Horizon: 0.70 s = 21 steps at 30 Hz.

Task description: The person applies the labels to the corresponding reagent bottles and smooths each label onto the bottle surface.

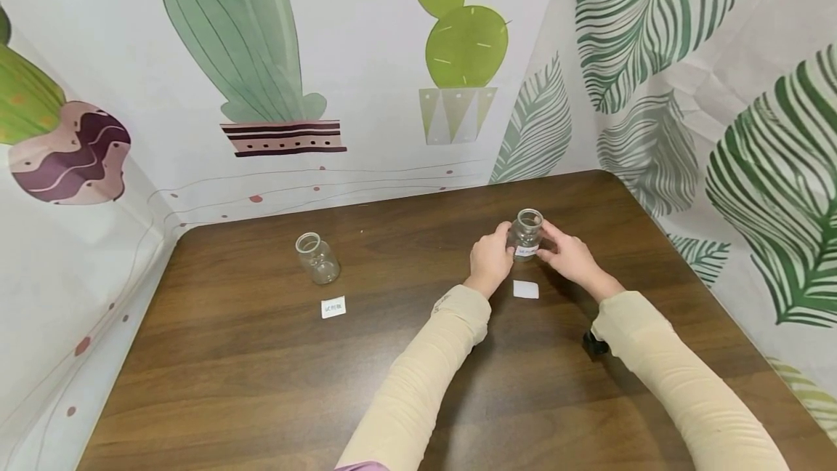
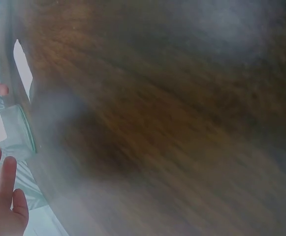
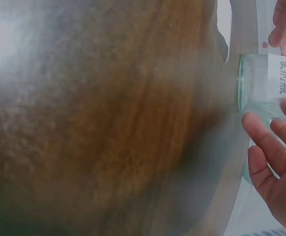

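Note:
A small clear glass bottle (image 1: 527,233) with a white printed label (image 1: 525,251) stands on the brown table (image 1: 405,355), right of centre. My left hand (image 1: 493,254) grips its left side and my right hand (image 1: 567,253) holds its right side. In the left wrist view the bottle (image 2: 12,133) lies between my thumb and fingers (image 2: 6,173). The right wrist view shows the bottle (image 3: 261,83), its label (image 3: 285,76) and my fingers (image 3: 266,142) curled against it. A white backing slip (image 1: 526,289) lies on the table just in front of the hands.
A second, unlabelled glass bottle (image 1: 317,258) stands left of centre, with a loose label sticker (image 1: 333,307) in front of it. A small black object (image 1: 593,344) sits beside my right forearm. Plant-printed curtains (image 1: 366,57) close off the back and both sides.

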Tool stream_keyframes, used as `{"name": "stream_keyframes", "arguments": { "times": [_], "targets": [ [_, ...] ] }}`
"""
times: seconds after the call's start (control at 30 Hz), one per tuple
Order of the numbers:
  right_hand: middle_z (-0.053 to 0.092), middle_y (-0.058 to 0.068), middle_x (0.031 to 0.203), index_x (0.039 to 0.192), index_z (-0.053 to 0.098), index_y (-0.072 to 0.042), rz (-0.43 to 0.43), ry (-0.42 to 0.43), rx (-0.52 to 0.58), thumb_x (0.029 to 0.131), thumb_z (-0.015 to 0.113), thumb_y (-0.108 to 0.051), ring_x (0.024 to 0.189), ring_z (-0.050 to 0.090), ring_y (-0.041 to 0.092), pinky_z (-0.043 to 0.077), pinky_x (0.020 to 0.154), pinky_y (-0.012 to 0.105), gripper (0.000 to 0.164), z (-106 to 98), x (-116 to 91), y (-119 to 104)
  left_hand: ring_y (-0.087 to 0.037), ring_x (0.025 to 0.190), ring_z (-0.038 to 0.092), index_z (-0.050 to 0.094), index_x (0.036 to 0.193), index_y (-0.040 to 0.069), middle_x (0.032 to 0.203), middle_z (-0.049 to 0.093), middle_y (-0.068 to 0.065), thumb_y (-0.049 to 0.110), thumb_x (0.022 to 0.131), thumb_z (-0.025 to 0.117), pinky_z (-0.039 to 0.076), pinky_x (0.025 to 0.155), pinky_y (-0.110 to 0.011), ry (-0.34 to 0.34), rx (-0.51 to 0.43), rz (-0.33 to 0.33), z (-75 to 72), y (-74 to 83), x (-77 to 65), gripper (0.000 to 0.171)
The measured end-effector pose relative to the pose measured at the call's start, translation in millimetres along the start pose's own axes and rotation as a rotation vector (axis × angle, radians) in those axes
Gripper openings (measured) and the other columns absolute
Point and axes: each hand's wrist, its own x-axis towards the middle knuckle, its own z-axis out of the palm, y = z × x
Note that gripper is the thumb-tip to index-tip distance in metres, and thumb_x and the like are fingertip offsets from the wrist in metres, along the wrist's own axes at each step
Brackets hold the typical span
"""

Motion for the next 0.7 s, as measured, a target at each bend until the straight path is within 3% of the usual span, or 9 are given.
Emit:
{"name": "stream_keyframes", "arguments": {
  "times": [0.23,0.4,0.7],
  "targets": [
    [0.059,0.023,0.1,0.135,0.017,-0.003,0.05,0.006,-0.072,0.074,0.068,-0.018,0.071,0.06,0.028,0.044,0.06,0.041,0.08,11,2,-4,-0.015,0.081,0.063,0.038,0.123,0.021,0.099,0.063,0.001,0.025,0.075,0.067,0.049,0.065,-0.028,-0.023,-0.023,0.016,7.2,0.6,-1.1,0.057],
    [0.056,0.025,0.104,0.132,0.02,0.0,0.07,0.053,-0.121,0.073,0.07,-0.022,0.084,0.059,0.039,0.043,0.065,0.049,0.08,17,4,-4,-0.015,0.078,0.063,0.037,0.122,0.022,0.097,0.063,0.0,0.027,0.074,0.069,0.048,0.063,-0.028,-0.002,-0.014,0.018,8.6,1.7,-1.4,0.058],
    [0.061,0.023,0.101,0.127,0.025,-0.003,-0.001,0.076,-0.099,0.074,0.069,-0.014,0.075,0.059,0.034,0.042,0.063,0.046,0.07,11,1,-3,-0.016,0.079,0.063,0.036,0.122,0.021,0.1,0.061,-0.001,0.029,0.073,0.07,0.048,0.063,-0.028,0.009,-0.008,0.014,9.3,4.9,-2.7,0.061]
  ]
}}
